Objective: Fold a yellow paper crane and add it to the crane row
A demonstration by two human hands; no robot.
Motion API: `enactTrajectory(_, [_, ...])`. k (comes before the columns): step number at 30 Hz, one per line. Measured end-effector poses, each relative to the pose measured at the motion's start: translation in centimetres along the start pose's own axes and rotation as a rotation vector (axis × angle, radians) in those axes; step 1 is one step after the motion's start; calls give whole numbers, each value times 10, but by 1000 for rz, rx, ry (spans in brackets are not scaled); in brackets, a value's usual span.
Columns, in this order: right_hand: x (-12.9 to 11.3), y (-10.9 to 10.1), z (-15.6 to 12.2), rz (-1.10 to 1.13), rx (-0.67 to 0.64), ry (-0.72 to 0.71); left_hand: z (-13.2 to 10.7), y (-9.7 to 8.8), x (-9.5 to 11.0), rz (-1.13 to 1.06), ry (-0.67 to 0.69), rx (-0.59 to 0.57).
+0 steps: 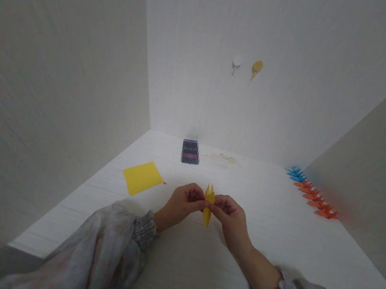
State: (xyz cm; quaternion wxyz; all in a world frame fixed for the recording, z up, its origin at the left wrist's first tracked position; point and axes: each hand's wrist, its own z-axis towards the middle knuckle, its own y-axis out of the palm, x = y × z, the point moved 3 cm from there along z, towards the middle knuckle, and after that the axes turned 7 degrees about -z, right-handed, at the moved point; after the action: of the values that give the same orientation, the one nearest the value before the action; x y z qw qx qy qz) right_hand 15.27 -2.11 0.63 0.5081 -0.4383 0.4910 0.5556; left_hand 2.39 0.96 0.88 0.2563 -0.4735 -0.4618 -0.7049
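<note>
Grey sleeves (110,243) cross the near edge of the bench (189,273) — left fingers (197,206) and right fingers (218,211) clamped on folded yellow paper (206,218).

Looked like a desk cubicle, closed in on three sides by pale, faintly grained panels (62,73) around a white tabletop (262,185). Bore a white hook (237,61) and a yellow hook (257,66) on the back panel (192,44). Held a yellow sheet (141,178) and a row of folded paper figures (314,198). Could not be placed as home or office.
</note>
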Motion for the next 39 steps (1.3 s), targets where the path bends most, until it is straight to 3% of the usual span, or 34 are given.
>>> enactTrajectory(7, [-1, 0, 1, 109, 60, 50, 1, 2, 1, -7, 19, -18])
enactTrajectory(14, [2, -3, 3, 84, 75, 104, 0, 0, 0, 99, 23, -25])
enactTrajectory(19, [4, -5, 3, 70, 77, 120, 2, 0, -5, 29, 2, -45])
enactTrajectory(28, [8, -3, 7, 90, -8, 105, 3, -1, -5, 23, -23, 4])
enactTrajectory(39, [8, -2, 7, 46, -40, 52, 3, -2, -11, 108, 45, -97])
